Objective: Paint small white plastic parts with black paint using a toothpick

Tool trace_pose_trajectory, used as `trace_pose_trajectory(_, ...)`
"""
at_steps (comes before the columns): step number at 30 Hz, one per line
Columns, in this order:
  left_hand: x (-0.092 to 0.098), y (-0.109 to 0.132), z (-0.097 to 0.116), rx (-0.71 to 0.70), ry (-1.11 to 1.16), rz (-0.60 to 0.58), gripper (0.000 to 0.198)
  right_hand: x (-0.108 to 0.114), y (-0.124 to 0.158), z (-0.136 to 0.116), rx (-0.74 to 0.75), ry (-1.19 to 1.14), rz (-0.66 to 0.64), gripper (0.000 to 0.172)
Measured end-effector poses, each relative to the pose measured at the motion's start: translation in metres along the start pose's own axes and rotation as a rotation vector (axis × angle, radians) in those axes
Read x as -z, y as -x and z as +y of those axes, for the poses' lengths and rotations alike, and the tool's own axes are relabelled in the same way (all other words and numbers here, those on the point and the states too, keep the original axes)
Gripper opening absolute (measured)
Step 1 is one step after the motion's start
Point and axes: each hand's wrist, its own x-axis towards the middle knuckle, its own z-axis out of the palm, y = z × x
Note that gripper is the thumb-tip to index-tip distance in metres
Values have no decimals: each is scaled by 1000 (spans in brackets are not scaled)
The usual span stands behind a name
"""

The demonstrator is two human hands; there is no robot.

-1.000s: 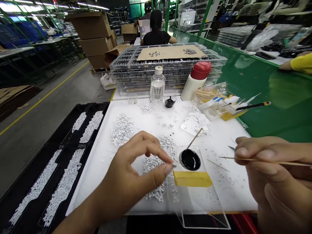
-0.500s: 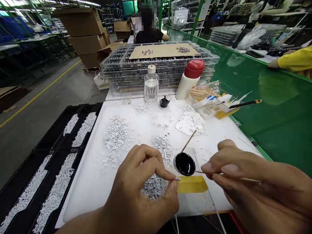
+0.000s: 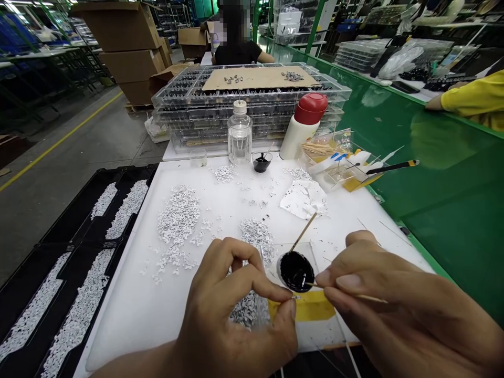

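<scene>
The left hand (image 3: 236, 320) pinches a tiny piece (image 3: 296, 297) between thumb and forefinger, just above a strip of yellow tape (image 3: 315, 311). The right hand (image 3: 397, 320) grips a thin stick (image 3: 366, 297), its tip at the edge of a dish of black paint (image 3: 296, 271). Small white pieces (image 3: 177, 215) lie heaped on the white board (image 3: 134, 310).

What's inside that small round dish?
Glossy black liquid fills the small dish, and a wooden stick leans out of it. The liquid hides the bottom and that stick's tip. The right hand's thin stick reaches its edge; the left hand pinches a small part.
</scene>
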Motion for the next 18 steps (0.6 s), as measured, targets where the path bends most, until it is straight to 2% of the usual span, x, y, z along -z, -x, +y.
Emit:
trace_pose_trajectory(10,-5,4,-1,12,10,-2,22,1,-4,7,68,25,-25,25)
trace_pose_trajectory(14,-4,4,-2,4,12,18,23,-1,-5,4,14,5,-1,33)
trace_pose_trajectory(18,-5,4,-2,-2,14,7,23,-2,-2,5,26,-16,3,37)
